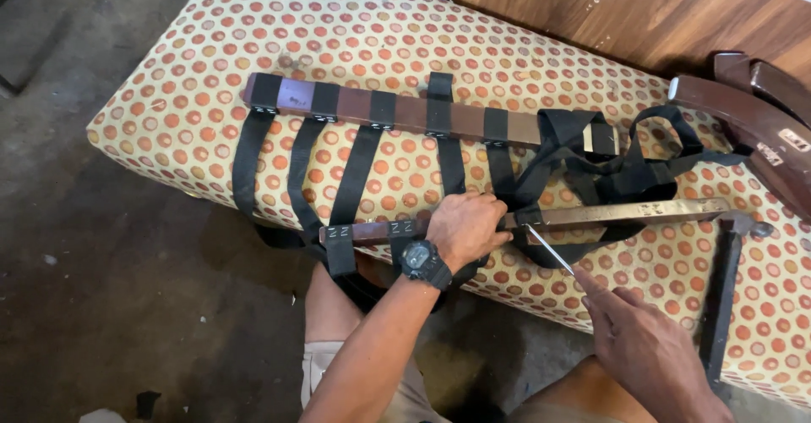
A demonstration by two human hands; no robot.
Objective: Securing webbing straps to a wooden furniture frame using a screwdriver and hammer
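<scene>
From the head camera, the left hand [463,227] is pressing down on the near wooden rail [591,215], fingers curled together over it near the cushion's front edge. The right hand [646,351] is pinching a thin metal tool [550,249], its tip touching the rail beside a black strap [355,174]. Straps are running across the dotted cushion [169,119] to the far rail [397,110]. No containers are showing.
</scene>
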